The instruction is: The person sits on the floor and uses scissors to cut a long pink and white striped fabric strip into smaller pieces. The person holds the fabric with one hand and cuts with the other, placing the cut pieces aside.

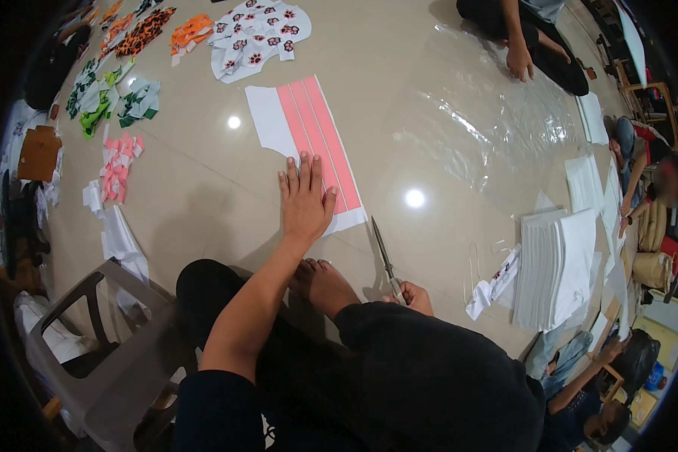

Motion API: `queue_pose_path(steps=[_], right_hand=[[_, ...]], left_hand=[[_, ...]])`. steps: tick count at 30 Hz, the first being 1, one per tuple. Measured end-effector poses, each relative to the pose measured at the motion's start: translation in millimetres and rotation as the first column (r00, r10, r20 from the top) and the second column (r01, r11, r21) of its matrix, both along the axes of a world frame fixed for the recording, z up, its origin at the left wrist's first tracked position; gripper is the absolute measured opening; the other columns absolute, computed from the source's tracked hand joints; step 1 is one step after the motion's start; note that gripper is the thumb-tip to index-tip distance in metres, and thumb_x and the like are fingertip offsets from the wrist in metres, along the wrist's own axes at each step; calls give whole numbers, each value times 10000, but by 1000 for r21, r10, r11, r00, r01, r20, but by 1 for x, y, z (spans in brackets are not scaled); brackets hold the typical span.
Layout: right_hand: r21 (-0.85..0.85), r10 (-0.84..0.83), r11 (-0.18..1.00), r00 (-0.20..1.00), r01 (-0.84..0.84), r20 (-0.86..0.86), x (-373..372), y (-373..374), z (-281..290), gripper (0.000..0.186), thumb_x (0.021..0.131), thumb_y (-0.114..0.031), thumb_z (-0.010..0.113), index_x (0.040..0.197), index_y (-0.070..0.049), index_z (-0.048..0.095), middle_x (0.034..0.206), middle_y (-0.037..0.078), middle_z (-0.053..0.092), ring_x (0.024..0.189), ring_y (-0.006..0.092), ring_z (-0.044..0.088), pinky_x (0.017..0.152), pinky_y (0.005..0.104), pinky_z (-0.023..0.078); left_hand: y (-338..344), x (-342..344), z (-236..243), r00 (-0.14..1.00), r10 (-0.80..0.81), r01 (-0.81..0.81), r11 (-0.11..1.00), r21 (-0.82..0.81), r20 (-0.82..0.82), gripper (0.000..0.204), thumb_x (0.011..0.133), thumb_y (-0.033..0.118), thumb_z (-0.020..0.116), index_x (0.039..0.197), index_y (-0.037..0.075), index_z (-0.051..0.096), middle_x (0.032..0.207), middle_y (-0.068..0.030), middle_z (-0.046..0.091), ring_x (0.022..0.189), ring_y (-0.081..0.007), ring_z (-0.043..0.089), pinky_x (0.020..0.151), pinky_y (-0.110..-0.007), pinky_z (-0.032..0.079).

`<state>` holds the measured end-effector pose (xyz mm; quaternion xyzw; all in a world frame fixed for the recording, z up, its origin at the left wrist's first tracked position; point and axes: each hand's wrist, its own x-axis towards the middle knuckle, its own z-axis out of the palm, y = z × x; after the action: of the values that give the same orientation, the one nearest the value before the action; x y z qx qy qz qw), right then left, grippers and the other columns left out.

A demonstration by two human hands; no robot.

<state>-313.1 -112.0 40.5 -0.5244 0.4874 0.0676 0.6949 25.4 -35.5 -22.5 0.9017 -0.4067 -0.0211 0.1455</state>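
Observation:
On the tiled floor lies a cut piece of pink and white striped fabric [320, 143], with a white side panel and a curved notch. My left hand [305, 197] rests flat on its lower part, fingers spread, pressing it to the floor. A pair of scissors [385, 252] is in my right hand [413, 297], closed round the handles. The long blades look nearly together and point up and away, their tip just right of the fabric's lower right corner. My right fingers are partly hidden by my knee.
Pink scraps [119, 167], green scraps [139, 102] and patterned white fabric [258, 34] lie at left and far. Clear plastic sheeting [490, 113] spreads at right, near a co-worker's hand [519, 60]. A white stack [554, 267] stands right; a plastic chair [120, 369] is lower left.

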Motion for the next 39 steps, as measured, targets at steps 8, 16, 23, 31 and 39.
queue_pose_path(steps=[8, 16, 23, 31, 39], right_hand=[[29, 8, 1000, 999, -10, 51, 13, 3, 4, 307, 997, -86, 851, 860, -74, 577, 807, -27, 622, 784, 65, 547, 718, 288, 470], [57, 40, 997, 997, -43, 62, 9, 1, -3, 266, 1018, -104, 820, 875, -57, 600, 819, -30, 627, 789, 64, 558, 725, 289, 478], [44, -7, 999, 1000, 8, -28, 29, 1, 7, 218, 1005, -108, 823, 898, -56, 640, 784, -35, 628, 731, 63, 559, 677, 291, 458], [27, 29, 999, 999, -28, -27, 33, -5, 2, 236, 998, -123, 843, 883, -66, 644, 770, -30, 639, 704, 54, 549, 635, 271, 425], [37, -8, 999, 1000, 7, 24, 4, 3, -16, 238, 1001, -123, 845, 900, -60, 639, 793, -21, 660, 729, 51, 557, 655, 272, 438]], left_hand=[[-1, -1, 4, 1000, 12, -12, 1000, -19, 28, 758, 1125, 458, 539, 1738, 42, 379, 1794, -249, 349, 1638, -538, 304, 1321, -711, 209], [2, -2, 0, 999, 14, -13, 999, -35, 34, 732, 1140, 460, 509, 1729, 41, 398, 1792, -245, 357, 1641, -526, 307, 1326, -696, 209], [2, -1, -1, 999, 18, -16, 999, -49, 37, 712, 1147, 458, 494, 1720, 43, 416, 1791, -224, 371, 1636, -526, 317, 1322, -697, 216], [0, -2, -3, 998, 20, -17, 999, -49, 68, 712, 1146, 473, 490, 1718, 55, 424, 1789, -219, 376, 1640, -513, 317, 1328, -688, 216], [-6, -4, -3, 997, 26, -24, 999, -30, 77, 712, 1144, 478, 487, 1722, 67, 421, 1785, -207, 389, 1642, -490, 326, 1336, -674, 221]])
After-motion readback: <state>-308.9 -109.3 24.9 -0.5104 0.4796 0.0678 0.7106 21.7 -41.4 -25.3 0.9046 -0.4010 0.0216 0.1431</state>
